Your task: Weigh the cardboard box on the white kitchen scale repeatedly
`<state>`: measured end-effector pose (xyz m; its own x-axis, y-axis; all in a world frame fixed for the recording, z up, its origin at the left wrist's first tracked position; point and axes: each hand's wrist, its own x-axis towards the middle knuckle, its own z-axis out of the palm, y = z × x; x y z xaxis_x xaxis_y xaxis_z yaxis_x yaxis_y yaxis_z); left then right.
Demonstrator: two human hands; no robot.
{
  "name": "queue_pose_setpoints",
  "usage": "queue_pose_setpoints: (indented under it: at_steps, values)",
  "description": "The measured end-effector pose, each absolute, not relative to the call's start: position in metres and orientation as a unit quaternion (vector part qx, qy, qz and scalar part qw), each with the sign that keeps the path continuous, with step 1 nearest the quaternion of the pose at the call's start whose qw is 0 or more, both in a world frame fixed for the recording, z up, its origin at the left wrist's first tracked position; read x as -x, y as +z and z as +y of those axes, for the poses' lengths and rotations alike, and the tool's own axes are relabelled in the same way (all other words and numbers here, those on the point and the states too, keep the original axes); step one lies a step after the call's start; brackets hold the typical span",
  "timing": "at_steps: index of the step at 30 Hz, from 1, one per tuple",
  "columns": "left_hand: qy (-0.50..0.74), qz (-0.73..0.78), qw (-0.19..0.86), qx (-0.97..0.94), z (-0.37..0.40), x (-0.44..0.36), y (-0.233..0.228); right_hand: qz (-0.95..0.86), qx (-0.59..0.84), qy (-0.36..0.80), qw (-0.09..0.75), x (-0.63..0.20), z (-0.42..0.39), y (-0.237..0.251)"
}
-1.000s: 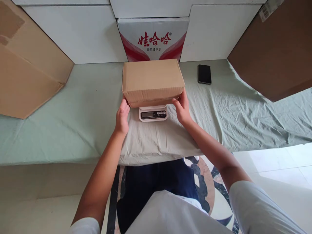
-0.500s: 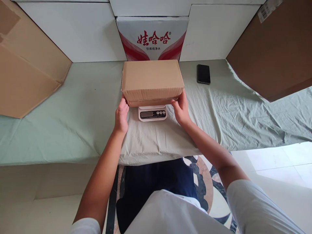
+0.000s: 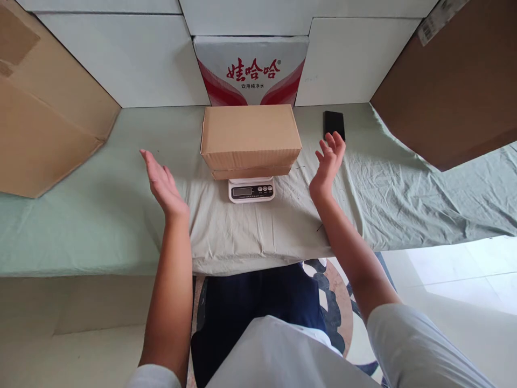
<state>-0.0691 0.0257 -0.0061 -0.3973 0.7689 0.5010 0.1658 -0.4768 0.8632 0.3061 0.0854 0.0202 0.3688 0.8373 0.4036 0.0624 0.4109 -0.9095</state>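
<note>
- The box (image 3: 251, 138) sits on the scale (image 3: 251, 189) at the middle of the tabletop (image 3: 100, 215), lid shut, between the two hands and touched by neither.
- The left hand (image 3: 161, 183) hangs to the left of the box, a clear gap away; the right hand (image 3: 329, 161) hangs to its right, somewhat closer, also apart from it.
- The box overhangs the scale on both sides — only the scale's near strip, with display and buttons, shows below the box's near edge.
- Just behind the box stands a printed carton (image 3: 251, 70) against the white wall; the two look close, though whether they touch cannot be told.
- Left of the box the cloth (image 3: 404, 194) lies bare as far as a big cardboard box (image 3: 44, 118) at the far left. To the right the room is tighter: a phone (image 3: 334, 123) lies just past the right hand's fingertips, and a brown carton (image 3: 456, 91) fills the far right.
- The tabletop's near edge runs just below the scale, with the person's lap under it.
- Left hand: spread flat, palm turned up and inward, holding nothing.
- Right hand: spread, fingers slightly curled and pointing away, palm toward the box — it holds nothing.
</note>
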Motion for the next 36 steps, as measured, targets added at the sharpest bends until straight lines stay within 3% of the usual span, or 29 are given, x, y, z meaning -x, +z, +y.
queue_pose_setpoints:
  at_steps: [5, 9, 36]
  values:
    - [0.68, 0.468, 0.314, -0.469, 0.03, 0.069, -0.013, -0.348, 0.485, 0.385, 0.704, -0.329, 0.11, 0.009]
    - [0.66, 0.48, 0.325, -0.478, 0.03, 0.058, -0.012, -0.314, 0.499, 0.424, 0.688, -0.327, 0.116, -0.001]
    - [0.646, 0.476, 0.337, -0.492, 0.032, 0.044, -0.01, -0.394, 0.465, 0.447, 0.655, -0.291, 0.093, 0.009]
